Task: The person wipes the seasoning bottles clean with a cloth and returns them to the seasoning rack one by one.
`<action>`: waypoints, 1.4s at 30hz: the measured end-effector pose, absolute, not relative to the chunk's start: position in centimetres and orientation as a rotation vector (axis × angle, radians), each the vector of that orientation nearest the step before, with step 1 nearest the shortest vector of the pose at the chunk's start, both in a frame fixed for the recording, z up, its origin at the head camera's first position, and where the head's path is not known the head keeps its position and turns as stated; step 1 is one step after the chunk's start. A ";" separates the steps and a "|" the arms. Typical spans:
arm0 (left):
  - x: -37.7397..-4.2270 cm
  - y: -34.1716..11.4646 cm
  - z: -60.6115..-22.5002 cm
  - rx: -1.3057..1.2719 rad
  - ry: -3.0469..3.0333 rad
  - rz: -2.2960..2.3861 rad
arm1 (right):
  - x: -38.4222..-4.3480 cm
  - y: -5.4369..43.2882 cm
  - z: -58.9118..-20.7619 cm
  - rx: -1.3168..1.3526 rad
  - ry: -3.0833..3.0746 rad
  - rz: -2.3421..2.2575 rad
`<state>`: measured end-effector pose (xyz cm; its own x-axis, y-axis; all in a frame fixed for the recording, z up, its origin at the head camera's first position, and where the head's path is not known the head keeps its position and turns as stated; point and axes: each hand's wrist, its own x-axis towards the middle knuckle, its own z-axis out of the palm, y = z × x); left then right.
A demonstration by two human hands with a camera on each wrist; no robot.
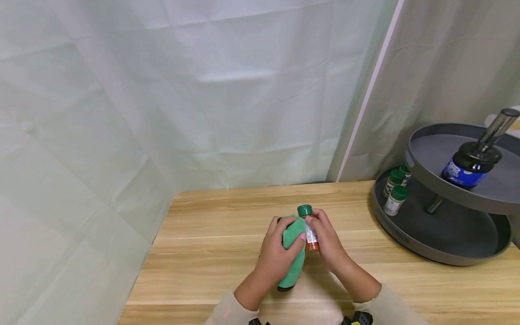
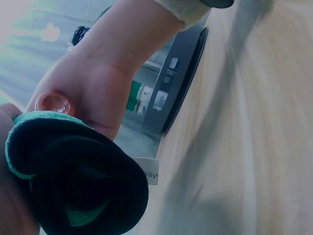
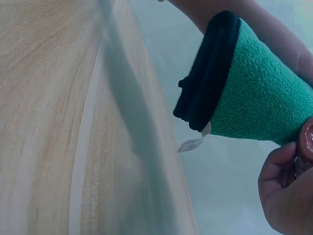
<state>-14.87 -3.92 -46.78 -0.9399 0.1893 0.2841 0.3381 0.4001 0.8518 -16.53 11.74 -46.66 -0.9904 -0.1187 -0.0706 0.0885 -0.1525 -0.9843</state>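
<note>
My left hand point(image 1: 278, 250) grips a folded green cloth point(image 1: 293, 253) with a dark edge and a small white tag. In my right hand point(image 1: 328, 239) is a spice jar point(image 1: 312, 234) with a green cap, a white label and reddish-brown contents. The cloth lies against the jar's left side, and both are held above the table. From the left wrist view, the jar's round base point(image 2: 55, 103) shows just beyond the rolled cloth point(image 2: 83, 171). The right wrist view has the cloth point(image 3: 269, 88) spread broadly, its tag hanging, with the jar at the right edge.
A two-tier grey turntable point(image 1: 443, 243) stands on the right of the wooden table point(image 1: 211, 253). Several green-capped jars point(image 1: 395, 201) are on its lower tier; a dark bottle point(image 1: 467, 169) with a blue label is on the upper tier. Pale curtains point(image 1: 252, 90) hang behind and at left.
</note>
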 end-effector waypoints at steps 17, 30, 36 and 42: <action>-14.6 -3.5 -46.8 -0.499 -2.492 -1.528 | -16.7 11.8 -46.3 0.023 1.878 -2.370; -15.8 -4.7 -46.5 -0.321 -2.389 -1.604 | -16.2 11.6 -46.3 -0.190 1.924 -2.207; -15.6 -4.7 -46.4 -0.375 -2.423 -1.623 | -16.3 11.5 -46.5 -0.131 1.963 -2.231; -14.8 -3.9 -46.6 -0.517 -2.510 -1.552 | -16.6 11.7 -46.7 0.025 1.987 -2.301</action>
<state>-14.80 -3.93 -46.63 -0.9302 0.2121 0.2997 0.3629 0.4069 0.8383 -16.62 11.71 -46.73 -0.9947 -0.0658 -0.0784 0.0871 -0.1425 -0.9859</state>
